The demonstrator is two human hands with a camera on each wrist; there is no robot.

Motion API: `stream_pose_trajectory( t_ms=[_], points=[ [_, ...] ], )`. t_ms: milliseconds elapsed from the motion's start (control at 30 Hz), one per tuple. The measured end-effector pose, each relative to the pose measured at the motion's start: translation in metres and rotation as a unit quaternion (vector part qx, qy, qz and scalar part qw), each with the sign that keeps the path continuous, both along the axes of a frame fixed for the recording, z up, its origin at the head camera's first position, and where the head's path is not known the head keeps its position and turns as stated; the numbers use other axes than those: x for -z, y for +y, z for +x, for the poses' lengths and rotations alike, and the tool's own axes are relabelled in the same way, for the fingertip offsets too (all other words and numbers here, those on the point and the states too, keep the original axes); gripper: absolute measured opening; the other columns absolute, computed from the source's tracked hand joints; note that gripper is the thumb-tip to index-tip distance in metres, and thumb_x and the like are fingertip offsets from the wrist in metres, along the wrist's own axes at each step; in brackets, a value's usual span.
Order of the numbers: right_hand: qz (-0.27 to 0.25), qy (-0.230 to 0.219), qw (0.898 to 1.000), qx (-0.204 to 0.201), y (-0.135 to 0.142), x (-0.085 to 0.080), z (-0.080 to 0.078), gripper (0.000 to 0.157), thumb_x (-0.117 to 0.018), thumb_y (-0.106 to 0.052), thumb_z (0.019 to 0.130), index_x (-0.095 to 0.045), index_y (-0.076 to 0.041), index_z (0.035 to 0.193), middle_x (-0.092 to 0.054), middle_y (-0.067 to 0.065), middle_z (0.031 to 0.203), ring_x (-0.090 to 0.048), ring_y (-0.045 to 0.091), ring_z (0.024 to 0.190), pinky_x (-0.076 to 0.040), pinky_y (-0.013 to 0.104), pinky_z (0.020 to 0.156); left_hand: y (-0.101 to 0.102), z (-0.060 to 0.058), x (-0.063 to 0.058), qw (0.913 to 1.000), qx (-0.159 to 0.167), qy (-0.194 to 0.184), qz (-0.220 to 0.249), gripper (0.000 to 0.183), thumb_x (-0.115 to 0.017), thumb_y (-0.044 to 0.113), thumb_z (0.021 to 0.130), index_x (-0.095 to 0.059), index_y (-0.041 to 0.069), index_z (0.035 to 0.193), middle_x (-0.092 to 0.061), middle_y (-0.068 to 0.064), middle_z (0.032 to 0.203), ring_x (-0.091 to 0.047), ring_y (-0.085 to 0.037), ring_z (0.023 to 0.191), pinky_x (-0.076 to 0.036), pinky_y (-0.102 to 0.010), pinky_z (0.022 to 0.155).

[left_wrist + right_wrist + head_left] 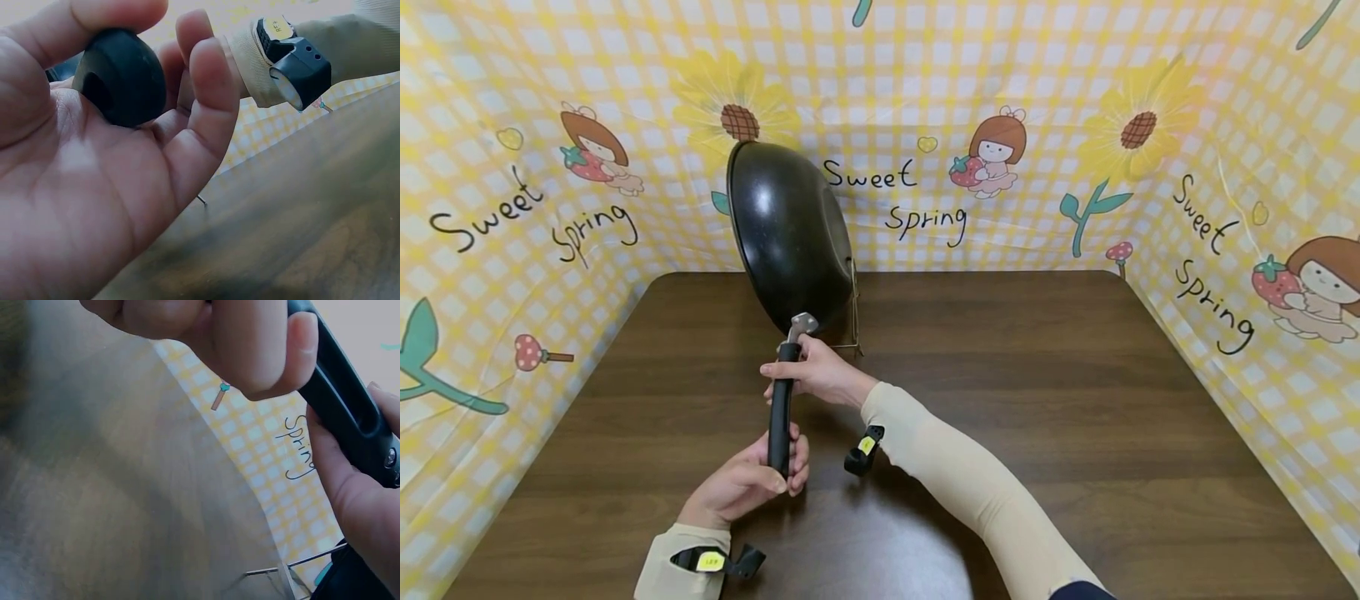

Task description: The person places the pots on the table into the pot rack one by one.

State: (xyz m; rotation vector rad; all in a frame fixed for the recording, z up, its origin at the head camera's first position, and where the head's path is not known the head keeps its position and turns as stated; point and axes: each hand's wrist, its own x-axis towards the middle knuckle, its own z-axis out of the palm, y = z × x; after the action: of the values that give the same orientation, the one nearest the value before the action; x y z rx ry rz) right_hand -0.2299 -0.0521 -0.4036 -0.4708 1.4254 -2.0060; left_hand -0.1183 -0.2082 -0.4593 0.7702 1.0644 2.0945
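A black wok (790,237) stands tilted on its side at the back of the table, its rounded outside towards the right. Its black handle (781,408) points down towards the person. Around the lower end of this handle curl the fingers of the left hand (741,483), thumb across the front. Nearer the wok, the right hand (827,371) grips the upper handle just below the metal joint (802,323). A thin wire rack (855,312) stands against the wok's right side; most of it is hidden. The left wrist view shows the rounded handle end (125,78) within the left hand.
The dark wooden table (1037,375) extends on both sides of the hands. Yellow checked cloth (895,100) with printed figures walls the back and both sides. A small black camera (863,450) is strapped under the right wrist, another (748,561) at the left.
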Motion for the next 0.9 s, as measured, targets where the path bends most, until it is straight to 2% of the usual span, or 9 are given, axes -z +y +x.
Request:
stream_pose_trajectory(
  t_ms=[233, 600, 900],
  points=[
    [-0.024, -0.001, 1.000, -0.004, 0.002, 0.004, 0.000, 0.016, -0.056, 0.006, 0.096, -0.047, -0.007, 0.100, -0.062, 0.012, 0.089, -0.071, 0.022, 0.070, -0.057, 0.048, 0.080, 0.002, 0.000, 0.001, 1.0000, -0.004, -0.001, -0.003, 0.051, -0.041, -0.016, 0.082, -0.032, 0.013, 0.123, -0.049, -0.005, 0.099, -0.055, -0.018, 0.088, -0.045, -0.029, 0.079],
    [-0.045, -0.032, 0.998, -0.012, 0.002, 0.010, -0.002, 0.020, -0.053, 0.012, 0.094, -0.047, -0.006, 0.098, -0.066, 0.011, 0.081, -0.071, 0.021, 0.069, -0.056, 0.049, 0.082, 0.003, -0.001, 0.004, 1.0000, 0.003, 0.000, -0.006, 0.049, -0.041, -0.016, 0.084, -0.030, 0.011, 0.123, -0.050, -0.005, 0.100, -0.055, -0.019, 0.089, -0.046, -0.030, 0.081],
    [-0.049, -0.046, 0.998, -0.015, 0.002, 0.014, -0.002, 0.020, -0.054, 0.012, 0.094, -0.049, -0.006, 0.101, -0.069, 0.011, 0.081, -0.072, 0.022, 0.072, -0.055, 0.050, 0.084, 0.001, 0.000, 0.006, 0.9992, -0.009, 0.000, -0.038, 0.049, -0.042, -0.017, 0.085, -0.028, 0.008, 0.125, -0.053, -0.004, 0.102, -0.057, -0.018, 0.090, -0.048, -0.031, 0.083]
  ],
)
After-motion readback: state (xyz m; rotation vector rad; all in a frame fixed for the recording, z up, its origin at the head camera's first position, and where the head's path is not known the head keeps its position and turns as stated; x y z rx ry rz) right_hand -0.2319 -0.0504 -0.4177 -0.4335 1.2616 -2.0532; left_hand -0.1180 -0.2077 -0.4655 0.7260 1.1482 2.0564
